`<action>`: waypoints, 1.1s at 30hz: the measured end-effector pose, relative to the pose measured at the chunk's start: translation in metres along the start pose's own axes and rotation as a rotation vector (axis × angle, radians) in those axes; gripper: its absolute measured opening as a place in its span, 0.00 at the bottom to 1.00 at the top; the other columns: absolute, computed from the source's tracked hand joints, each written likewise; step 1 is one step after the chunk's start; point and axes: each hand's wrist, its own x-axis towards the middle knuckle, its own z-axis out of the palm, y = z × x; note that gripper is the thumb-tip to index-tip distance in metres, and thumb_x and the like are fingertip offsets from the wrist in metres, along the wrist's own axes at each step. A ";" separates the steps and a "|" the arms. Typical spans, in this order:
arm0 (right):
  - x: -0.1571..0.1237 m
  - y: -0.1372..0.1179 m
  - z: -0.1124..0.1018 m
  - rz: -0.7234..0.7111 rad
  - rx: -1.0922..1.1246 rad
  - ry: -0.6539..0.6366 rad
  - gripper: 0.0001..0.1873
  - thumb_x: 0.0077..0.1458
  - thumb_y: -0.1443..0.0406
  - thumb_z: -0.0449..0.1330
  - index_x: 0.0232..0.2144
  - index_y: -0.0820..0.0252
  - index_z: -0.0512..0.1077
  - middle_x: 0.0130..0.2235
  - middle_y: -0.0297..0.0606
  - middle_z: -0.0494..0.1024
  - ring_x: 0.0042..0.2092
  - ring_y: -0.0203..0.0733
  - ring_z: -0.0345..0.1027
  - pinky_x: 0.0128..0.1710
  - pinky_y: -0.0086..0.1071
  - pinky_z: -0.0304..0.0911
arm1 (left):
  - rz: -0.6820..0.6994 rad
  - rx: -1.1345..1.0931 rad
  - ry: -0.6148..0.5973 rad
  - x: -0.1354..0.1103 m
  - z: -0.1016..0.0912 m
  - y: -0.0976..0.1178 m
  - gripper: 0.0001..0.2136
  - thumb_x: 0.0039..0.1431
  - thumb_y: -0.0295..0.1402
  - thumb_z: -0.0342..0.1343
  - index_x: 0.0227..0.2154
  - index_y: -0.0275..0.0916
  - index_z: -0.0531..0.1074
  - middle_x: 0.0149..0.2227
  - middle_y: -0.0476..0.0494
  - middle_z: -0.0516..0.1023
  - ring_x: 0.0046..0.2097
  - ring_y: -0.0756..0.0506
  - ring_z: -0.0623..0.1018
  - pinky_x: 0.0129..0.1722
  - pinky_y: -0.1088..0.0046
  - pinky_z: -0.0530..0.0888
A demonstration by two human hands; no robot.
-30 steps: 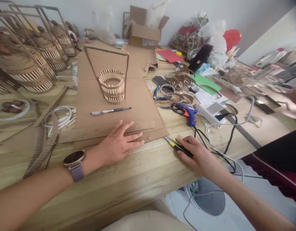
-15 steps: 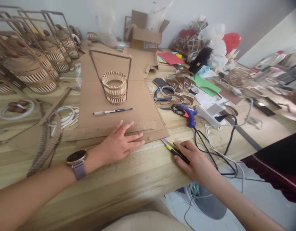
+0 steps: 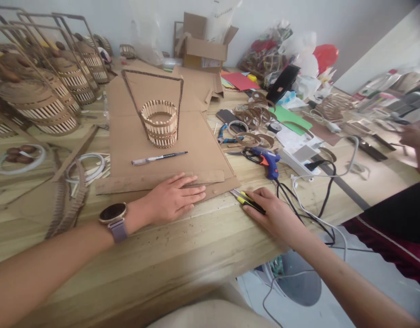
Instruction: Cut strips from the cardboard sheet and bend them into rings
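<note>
My left hand (image 3: 172, 198) lies flat, fingers stretched out, across a cardboard strip (image 3: 210, 176) and the near edge of a large cardboard sheet (image 3: 196, 146). My right hand (image 3: 269, 212) is closed round a yellow and black utility knife (image 3: 247, 200) held low at the table. The knife's blade end is by the sheet's near right corner. A small round basket of pale sticks (image 3: 160, 123) with a tall brown handle stands on the sheet. In front of it lies a pen (image 3: 160, 158).
A blue glue gun (image 3: 269, 159) and its black cable lie right of the sheet, near a power strip (image 3: 295, 157). Finished lidded baskets (image 3: 42, 107) crowd the left. A bin (image 3: 299, 278) stands under the table. Another person's hand (image 3: 417, 143) is at the far right.
My left hand has lowered, its fingers closer together and flatter on the cardboard strip. The strip has shifted slightly. My right hand, still holding the knife, has moved slightly up and left.
</note>
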 end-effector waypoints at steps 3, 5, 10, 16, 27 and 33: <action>-0.004 -0.001 -0.003 -0.013 0.031 -0.012 0.17 0.64 0.56 0.53 0.48 0.58 0.74 0.42 0.45 0.73 0.43 0.47 0.73 0.47 0.40 0.70 | -0.015 -0.001 0.017 0.001 0.000 0.003 0.22 0.75 0.41 0.36 0.64 0.46 0.65 0.65 0.54 0.67 0.70 0.42 0.56 0.69 0.59 0.49; -0.005 -0.002 -0.004 -0.012 0.043 -0.014 0.18 0.64 0.56 0.53 0.49 0.58 0.74 0.42 0.45 0.73 0.43 0.47 0.73 0.46 0.40 0.70 | -0.018 -0.008 0.019 0.002 0.000 0.003 0.21 0.75 0.41 0.37 0.63 0.46 0.66 0.65 0.54 0.68 0.70 0.41 0.58 0.69 0.59 0.51; -0.002 -0.011 -0.002 -0.018 0.050 -0.036 0.17 0.64 0.57 0.53 0.47 0.58 0.74 0.42 0.45 0.73 0.43 0.47 0.73 0.47 0.41 0.70 | -0.024 -0.017 0.029 0.002 -0.001 0.003 0.22 0.75 0.41 0.37 0.63 0.45 0.67 0.64 0.54 0.68 0.69 0.41 0.58 0.69 0.58 0.51; -0.004 -0.028 -0.003 -0.024 0.048 -0.071 0.15 0.65 0.58 0.52 0.47 0.57 0.73 0.40 0.43 0.72 0.42 0.45 0.73 0.46 0.38 0.71 | -0.033 -0.022 0.019 0.003 0.000 0.004 0.21 0.74 0.40 0.38 0.63 0.46 0.67 0.65 0.54 0.68 0.69 0.41 0.58 0.69 0.56 0.51; 0.007 -0.038 0.003 -0.006 0.066 -0.041 0.13 0.64 0.60 0.53 0.45 0.58 0.74 0.41 0.43 0.73 0.43 0.46 0.72 0.47 0.41 0.70 | 0.094 -0.054 0.019 -0.021 -0.013 -0.018 0.18 0.73 0.35 0.44 0.62 0.46 0.68 0.65 0.48 0.68 0.70 0.41 0.59 0.69 0.55 0.52; -0.005 -0.050 0.010 -0.014 0.086 -0.027 0.13 0.63 0.61 0.54 0.45 0.56 0.74 0.40 0.42 0.72 0.43 0.46 0.73 0.46 0.39 0.71 | 0.040 -0.002 0.008 -0.027 -0.013 -0.018 0.18 0.73 0.36 0.43 0.61 0.50 0.68 0.65 0.52 0.67 0.69 0.41 0.59 0.69 0.55 0.50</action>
